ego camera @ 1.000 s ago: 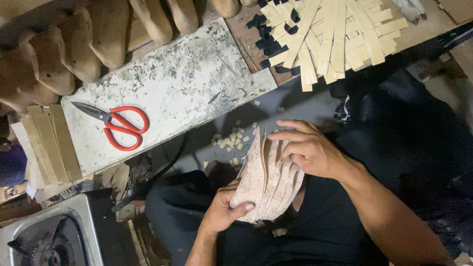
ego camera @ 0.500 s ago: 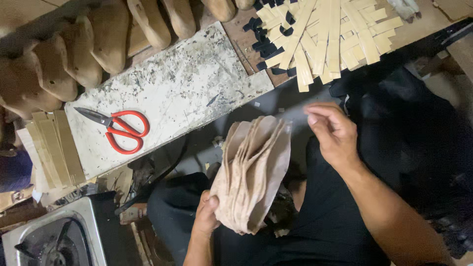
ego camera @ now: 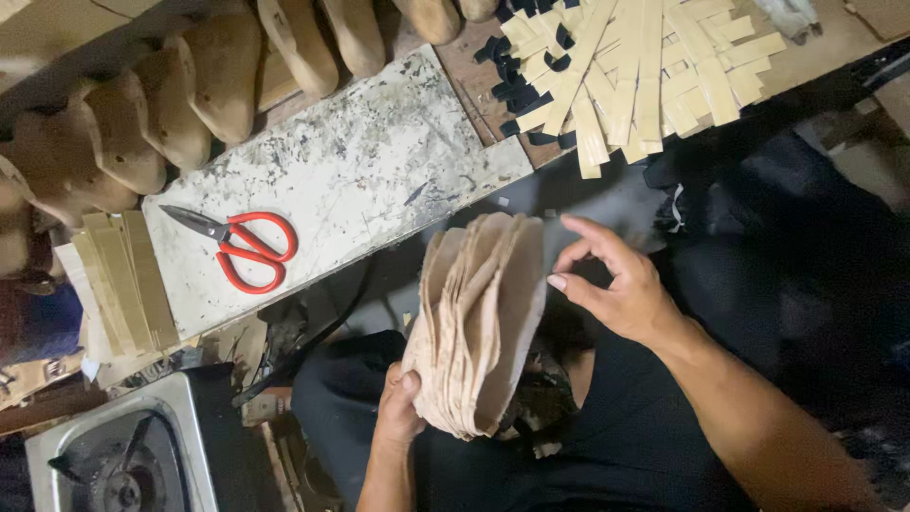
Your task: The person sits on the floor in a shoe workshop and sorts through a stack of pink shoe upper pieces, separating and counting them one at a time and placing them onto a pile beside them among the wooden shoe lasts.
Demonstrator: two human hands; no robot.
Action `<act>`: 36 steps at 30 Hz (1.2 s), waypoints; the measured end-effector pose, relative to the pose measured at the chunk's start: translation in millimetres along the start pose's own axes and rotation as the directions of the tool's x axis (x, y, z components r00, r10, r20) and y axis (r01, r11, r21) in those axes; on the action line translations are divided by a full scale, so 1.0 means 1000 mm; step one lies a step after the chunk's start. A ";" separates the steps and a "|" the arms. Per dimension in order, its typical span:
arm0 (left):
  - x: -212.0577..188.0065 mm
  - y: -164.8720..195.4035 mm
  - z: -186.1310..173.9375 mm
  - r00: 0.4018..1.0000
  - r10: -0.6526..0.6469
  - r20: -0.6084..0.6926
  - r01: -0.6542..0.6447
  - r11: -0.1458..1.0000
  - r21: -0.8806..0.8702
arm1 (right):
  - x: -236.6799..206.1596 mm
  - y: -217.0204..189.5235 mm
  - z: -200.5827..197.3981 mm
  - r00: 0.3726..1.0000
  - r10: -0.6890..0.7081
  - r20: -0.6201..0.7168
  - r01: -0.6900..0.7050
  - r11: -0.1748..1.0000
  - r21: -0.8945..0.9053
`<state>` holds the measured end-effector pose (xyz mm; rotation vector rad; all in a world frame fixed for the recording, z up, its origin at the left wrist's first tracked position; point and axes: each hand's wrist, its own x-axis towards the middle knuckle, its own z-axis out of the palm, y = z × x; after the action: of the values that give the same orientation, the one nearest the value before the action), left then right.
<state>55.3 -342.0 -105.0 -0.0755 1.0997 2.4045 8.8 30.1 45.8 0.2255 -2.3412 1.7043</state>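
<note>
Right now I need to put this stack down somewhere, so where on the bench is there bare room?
The white stone slab is bare between the red scissors and the pale strips. It is crowded elsewhere: wooden lasts line the back edge, and a stack of tan strips sits beyond the scissors.

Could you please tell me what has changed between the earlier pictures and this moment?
The right hand has come off the stack of tan leather pieces; a second ago it lay on top of the stack, and now it hovers beside the stack's upper edge with fingers curled. The stack has been raised more upright. The left hand still grips its lower end. The red scissors have stayed on the stone slab.
</note>
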 end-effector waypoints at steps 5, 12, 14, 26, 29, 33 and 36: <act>0.001 -0.001 0.005 0.999 -0.034 0.033 0.034 0.999 0.005 | 0.004 0.006 0.001 0.998 0.068 -0.004 -0.068 0.994 -0.085; 0.007 0.007 0.010 0.993 0.005 -0.117 -0.012 0.998 -0.062 | 0.006 0.005 -0.006 0.994 -0.104 0.024 0.106 0.987 -0.122; 0.008 0.009 0.011 0.988 0.022 -0.155 -0.033 0.997 -0.067 | 0.006 0.003 -0.005 0.940 -0.305 0.152 0.318 0.945 -0.072; 0.003 0.009 0.011 0.999 0.043 -0.033 -0.044 0.998 -0.034 | -0.002 0.010 -0.011 0.852 -0.076 0.518 -0.001 0.989 0.147; 0.002 0.012 0.016 1.000 0.013 0.005 -0.014 0.998 0.054 | -0.004 0.012 -0.011 0.870 0.065 0.490 -0.159 0.975 0.152; 0.004 0.016 0.026 0.997 0.024 0.072 -0.041 0.971 0.234 | -0.002 0.010 -0.005 0.925 0.070 0.374 -0.115 0.988 0.100; 0.005 0.018 0.029 0.998 0.006 0.069 -0.027 0.954 0.298 | 0.001 0.004 -0.002 0.967 -0.081 0.242 0.111 0.987 -0.114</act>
<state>47.3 -329.1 -73.7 0.1168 1.4223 2.2085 6.9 33.0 42.5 0.5378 -2.5489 1.5510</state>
